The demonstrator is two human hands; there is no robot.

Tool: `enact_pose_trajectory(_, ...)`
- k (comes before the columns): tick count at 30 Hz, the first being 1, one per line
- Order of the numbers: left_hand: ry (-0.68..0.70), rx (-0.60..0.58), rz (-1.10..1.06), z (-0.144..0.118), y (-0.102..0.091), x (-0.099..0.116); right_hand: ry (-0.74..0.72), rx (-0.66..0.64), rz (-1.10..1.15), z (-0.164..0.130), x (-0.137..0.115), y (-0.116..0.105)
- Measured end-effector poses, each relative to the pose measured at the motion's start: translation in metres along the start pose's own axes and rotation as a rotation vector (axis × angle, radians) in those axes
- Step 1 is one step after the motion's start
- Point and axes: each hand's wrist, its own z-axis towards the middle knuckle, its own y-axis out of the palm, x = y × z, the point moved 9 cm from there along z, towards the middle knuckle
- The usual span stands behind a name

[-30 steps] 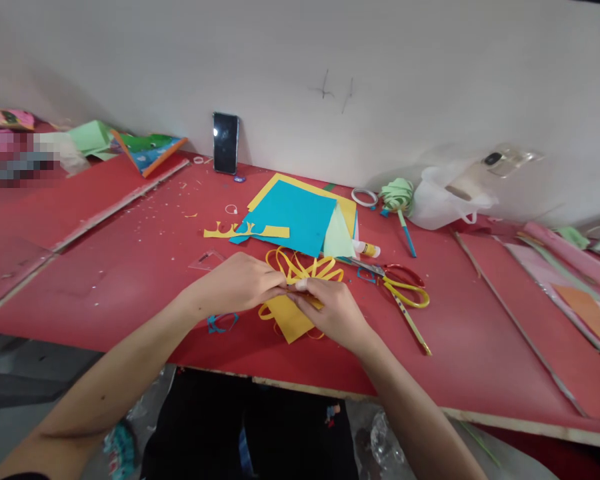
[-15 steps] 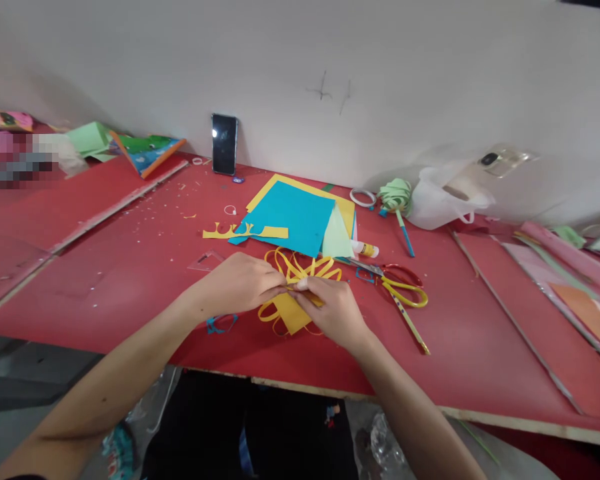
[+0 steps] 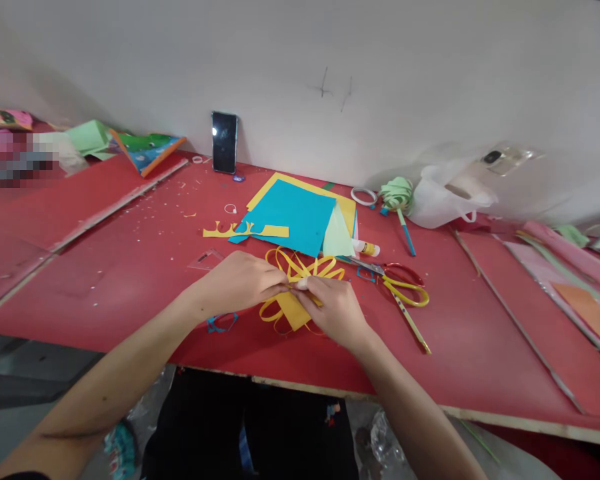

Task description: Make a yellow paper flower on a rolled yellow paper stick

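Barely anything has shifted over the last second: my left hand (image 3: 237, 283) and right hand (image 3: 330, 310) stay pinched together on the yellow looped paper-strip flower (image 3: 300, 287), low on the red table (image 3: 130, 267), just short of the yellow-handled scissors (image 3: 405, 290). I judge I'm pressing a joint.

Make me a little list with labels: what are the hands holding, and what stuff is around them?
left hand: left hand pinches the yellow paper loops
right hand: right hand pinches the same piece from the other side
surface: red table
just behind: blue paper sheet, glue stick
to the right: scissors
by the wall: phone standing upright, white plastic bag
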Motion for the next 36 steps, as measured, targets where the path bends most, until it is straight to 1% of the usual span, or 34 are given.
enact_pose_trajectory(3, 0.006, 0.003, 0.018, 0.000, 0.000, 0.001, -0.022, 0.037, -0.016, 0.000, -0.002, -0.003)
enact_pose_trajectory(6, 0.017, 0.028, 0.039, 0.000, -0.002, 0.003, 0.000, 0.046, -0.014, 0.000, -0.001, -0.004)
enact_pose_trajectory(8, 0.018, 0.040, 0.031, 0.000, -0.004, 0.003, 0.010, 0.033, -0.015, 0.000, 0.000, -0.003)
enact_pose_trajectory(12, 0.017, 0.057, 0.012, 0.000, -0.007, 0.003, -0.017, -0.011, -0.012, 0.000, -0.002, -0.001)
enact_pose_trajectory(15, 0.022, 0.073, 0.016, 0.000, -0.010, 0.004, -0.027, -0.011, -0.034, 0.000, -0.002, -0.002)
enact_pose_trajectory(19, 0.011, 0.067, 0.016, 0.000, -0.010, 0.004, -0.060, 0.054, -0.064, 0.000, -0.006, -0.007)
enact_pose_trajectory(22, 0.029, 0.067, 0.018, -0.001, -0.009, 0.005, -0.092, 0.089, -0.062, 0.000, -0.010, -0.010)
enact_pose_trajectory(26, 0.038, 0.062, 0.054, -0.001, -0.008, 0.006, -0.073, 0.084, -0.050, 0.001, -0.009, -0.010)
enact_pose_trajectory(32, -0.001, 0.064, 0.037, -0.001, -0.012, 0.002, -0.087, 0.071, -0.078, 0.001, -0.009, -0.008)
enact_pose_trajectory(36, 0.007, 0.066, 0.026, -0.001, -0.012, 0.003, -0.086, 0.073, -0.077, 0.000, -0.007, -0.007)
